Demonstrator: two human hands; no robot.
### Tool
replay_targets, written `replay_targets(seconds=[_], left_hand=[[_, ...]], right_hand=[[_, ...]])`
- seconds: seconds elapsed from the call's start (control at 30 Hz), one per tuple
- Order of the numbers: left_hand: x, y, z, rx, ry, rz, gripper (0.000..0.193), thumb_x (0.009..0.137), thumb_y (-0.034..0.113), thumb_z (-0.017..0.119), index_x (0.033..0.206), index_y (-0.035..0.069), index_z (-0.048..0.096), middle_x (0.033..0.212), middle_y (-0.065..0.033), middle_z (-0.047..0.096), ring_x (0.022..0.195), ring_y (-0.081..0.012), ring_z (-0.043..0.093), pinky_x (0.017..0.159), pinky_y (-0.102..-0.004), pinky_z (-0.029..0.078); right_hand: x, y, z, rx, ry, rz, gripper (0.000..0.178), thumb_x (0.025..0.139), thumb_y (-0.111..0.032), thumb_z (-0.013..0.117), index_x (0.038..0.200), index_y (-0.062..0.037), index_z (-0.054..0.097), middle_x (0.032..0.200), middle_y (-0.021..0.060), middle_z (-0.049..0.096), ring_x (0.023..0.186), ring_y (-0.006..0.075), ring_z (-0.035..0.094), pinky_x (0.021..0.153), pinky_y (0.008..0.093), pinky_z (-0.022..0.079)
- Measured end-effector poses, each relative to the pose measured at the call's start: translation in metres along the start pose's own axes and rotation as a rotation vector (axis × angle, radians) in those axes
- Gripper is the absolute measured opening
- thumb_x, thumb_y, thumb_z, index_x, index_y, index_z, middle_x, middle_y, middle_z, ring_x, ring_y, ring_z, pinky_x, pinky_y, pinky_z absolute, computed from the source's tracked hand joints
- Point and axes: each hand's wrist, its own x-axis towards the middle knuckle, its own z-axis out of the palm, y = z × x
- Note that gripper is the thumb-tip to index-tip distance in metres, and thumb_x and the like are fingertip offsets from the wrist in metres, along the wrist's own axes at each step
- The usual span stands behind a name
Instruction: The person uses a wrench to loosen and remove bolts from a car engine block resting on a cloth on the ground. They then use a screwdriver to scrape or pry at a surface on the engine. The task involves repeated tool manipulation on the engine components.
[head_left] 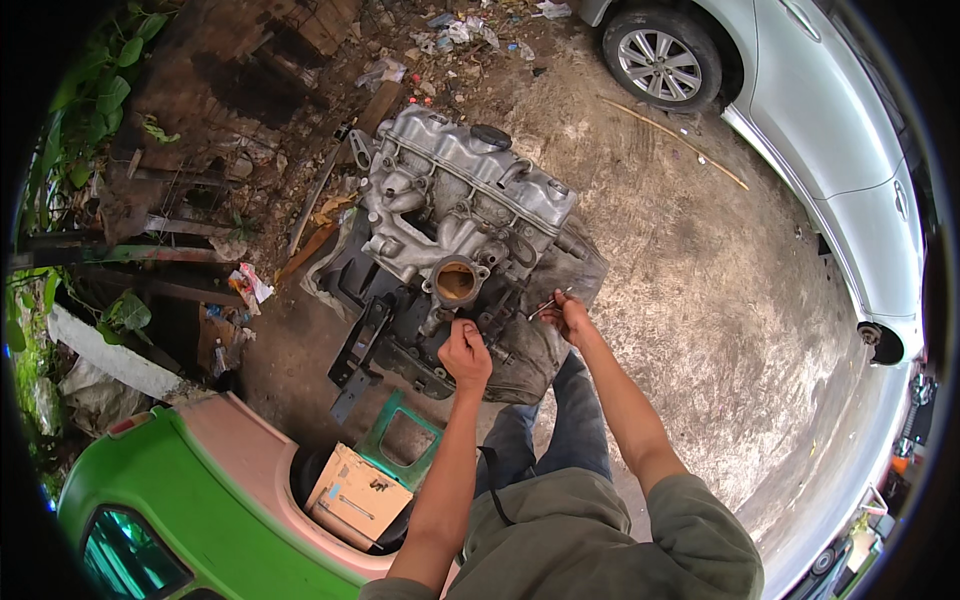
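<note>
Single head-worn fisheye view, looking steeply down; engine (462,232) near, silver car (840,130) farther off.

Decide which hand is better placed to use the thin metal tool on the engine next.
Probably the right hand: it grips the tool near the engine. The left hand is curled near the round opening, apart from the tool.

A silver car (835,110) stands at right, a thin stick (685,147) lying near its wheel (660,62). Litter (462,32) lies at top, leaves (113,95) at left. Lower left, a green-and-pink car (235,490) sits near what may be a green stool (378,446).
</note>
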Motion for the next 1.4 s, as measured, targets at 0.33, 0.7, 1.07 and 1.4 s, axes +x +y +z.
replay_targets(seconds=[0.33, 0.7, 1.07, 1.4], left_hand=[[0.001, 0.003, -0.001, 0.004, -0.017, -0.014, 0.029, 0.098, 0.018, 0.042, 0.080, 0.001, 0.057, 0.054, -0.0096, 0.051, 0.041, -0.0247, 0.048, 0.042, -0.0356, 0.039], [0.000, 0.001, 0.000, -0.004, -0.005, 0.000, 0.030, 0.098, 0.020, 0.042, 0.079, 0.001, 0.056, 0.054, -0.0098, 0.050, 0.041, -0.0252, 0.048, 0.042, -0.0349, 0.039], [0.000, 0.001, 0.000, -0.004, 0.004, 0.003, 0.033, 0.099, 0.022, 0.041, 0.079, 0.001, 0.056, 0.052, -0.0096, 0.048, 0.039, -0.0221, 0.044, 0.040, -0.0342, 0.036], [0.000, 0.003, -0.003, 0.004, -0.035, -0.032, 0.029, 0.098, 0.018, 0.044, 0.079, 0.001, 0.056, 0.053, -0.0103, 0.050, 0.041, -0.0232, 0.047, 0.041, -0.0339, 0.037]], right_hand=[[0.004, -0.006, 0.008, -0.127, 0.006, -0.064, 0.026, 0.104, -0.024, 0.042, 0.099, 0.0003, 0.051, 0.087, 0.0198, 0.066, 0.070, 0.0290, 0.067, 0.064, 0.0367, 0.057], [-0.112, 0.032, 0.015, -1.396, -0.306, -0.936, 0.034, 0.078, 0.008, 0.058, 0.108, -0.0071, 0.055, 0.122, 0.0178, 0.048, 0.106, 0.0374, 0.056, 0.081, 0.0450, 0.051], [-0.032, 0.047, -0.010, -0.092, 0.074, -0.503, 0.032, 0.105, -0.034, 0.040, 0.102, -0.0032, 0.047, 0.092, 0.0160, 0.063, 0.078, 0.0246, 0.067, 0.073, 0.0356, 0.055], [0.012, 0.011, 0.004, 0.224, 0.109, -0.052, 0.029, 0.104, -0.035, 0.043, 0.101, -0.0066, 0.048, 0.094, 0.0206, 0.067, 0.075, 0.0302, 0.067, 0.068, 0.0368, 0.057]])
